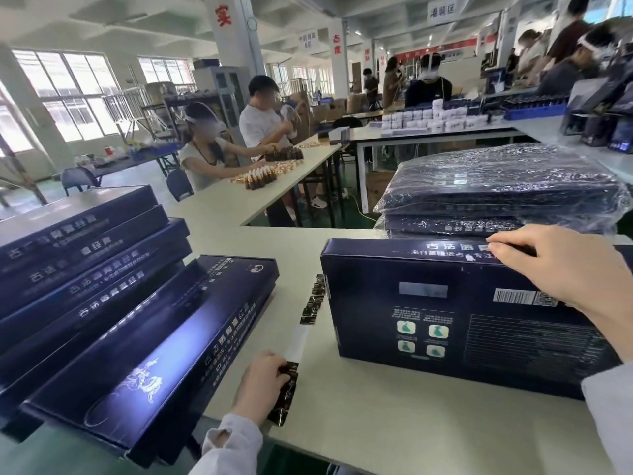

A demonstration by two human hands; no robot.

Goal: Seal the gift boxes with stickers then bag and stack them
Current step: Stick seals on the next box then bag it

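Note:
A dark blue gift box [445, 313] lies back side up on the white table [394, 426] in front of me. My right hand [561, 269] rests on its far right edge, fingertips pressing along the top flap. A strip of dark stickers [301, 344] on white backing runs along the table left of the box. My left hand [262, 382] pinches the near stickers of that strip at the table's front edge. A slanting stack of unsealed gift boxes [113, 303] fills the left. Bagged boxes [496, 190] are piled behind the flat box.
Other people work at long tables beyond, one covered with small brown bottles [263, 176], another with white packages [431, 120]. More dark boxes [603, 111] stand at the far right. The table's front edge runs diagonally under my left wrist.

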